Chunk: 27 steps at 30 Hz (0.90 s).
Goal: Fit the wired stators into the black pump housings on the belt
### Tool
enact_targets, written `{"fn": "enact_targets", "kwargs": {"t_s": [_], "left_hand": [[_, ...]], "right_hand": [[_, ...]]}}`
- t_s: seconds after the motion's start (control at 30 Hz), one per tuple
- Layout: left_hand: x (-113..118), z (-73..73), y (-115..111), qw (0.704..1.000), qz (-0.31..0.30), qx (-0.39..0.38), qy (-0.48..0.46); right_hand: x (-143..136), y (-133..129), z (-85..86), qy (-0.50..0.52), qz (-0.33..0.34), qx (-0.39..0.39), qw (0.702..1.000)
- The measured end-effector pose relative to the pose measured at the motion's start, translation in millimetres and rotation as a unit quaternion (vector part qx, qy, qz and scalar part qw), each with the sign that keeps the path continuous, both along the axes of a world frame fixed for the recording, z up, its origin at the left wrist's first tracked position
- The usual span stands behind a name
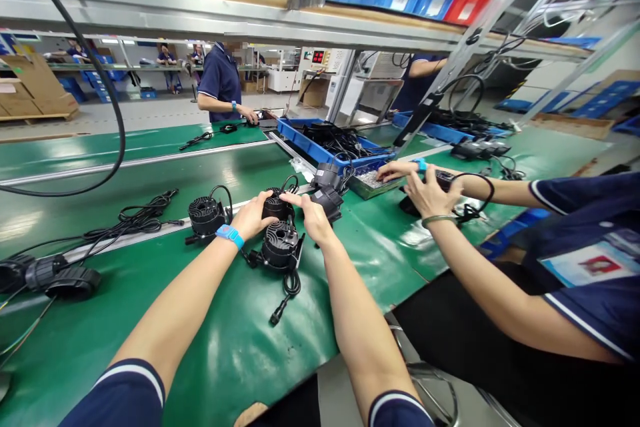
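My left hand [254, 215] curls around the left side of a black round ribbed device [273, 204], its fingertips at the top. On the opposite side, my right hand [311, 215] grips the same device, with the index finger reaching over its upper edge. Just in front of it, a second black ribbed device [281, 245] lies on the green work surface [220, 340], its coiled cable and plug [287, 293] toward me. A third such device [206, 215] stands left of my left hand. Black cylindrical housings [327, 190] are close beyond my right hand.
To the right, a co-worker's hands [433, 197] handle a black part beside a metal tray [370, 183]. A blue bin [295, 137] holds black cables. Cables [135, 217] and black housings [70, 280] lie left. An overhead shelf [200, 13] spans the bench; another person [220, 80] stands across it.
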State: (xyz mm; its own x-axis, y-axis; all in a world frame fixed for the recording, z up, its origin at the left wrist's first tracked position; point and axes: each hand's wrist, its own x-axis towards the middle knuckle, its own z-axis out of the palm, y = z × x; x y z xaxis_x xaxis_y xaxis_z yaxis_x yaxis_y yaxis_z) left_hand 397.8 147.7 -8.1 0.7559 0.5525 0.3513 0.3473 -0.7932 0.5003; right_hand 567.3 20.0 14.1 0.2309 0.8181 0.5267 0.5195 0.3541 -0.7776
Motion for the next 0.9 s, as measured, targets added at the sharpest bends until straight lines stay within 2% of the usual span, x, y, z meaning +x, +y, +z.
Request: {"fn": "enact_targets", "kwargs": {"t_s": [0.4,0.53,0.7,0.9], "left_hand": [[-2.7,-4.3,-0.8,0.999,-0.01,0.021,-0.023],[0.5,-1.8,-2.4,0.998,0.008,0.037,-0.041],[10.0,6.9,-1.5,0.997,0.042,0.041,-0.042],[6.7,25.0,4.6,0.999,0.02,0.042,0.006]], "right_hand": [[-1.4,7.2,-5.1,-0.083,-0.032,0.034,0.995],[-4.0,8.0,-4.0,-0.103,-0.032,0.048,0.993],[-4.0,8.4,-5.0,-0.101,-0.008,0.049,0.994],[-5.5,1.7,-7.8,-0.077,0.037,0.038,0.996]]}}
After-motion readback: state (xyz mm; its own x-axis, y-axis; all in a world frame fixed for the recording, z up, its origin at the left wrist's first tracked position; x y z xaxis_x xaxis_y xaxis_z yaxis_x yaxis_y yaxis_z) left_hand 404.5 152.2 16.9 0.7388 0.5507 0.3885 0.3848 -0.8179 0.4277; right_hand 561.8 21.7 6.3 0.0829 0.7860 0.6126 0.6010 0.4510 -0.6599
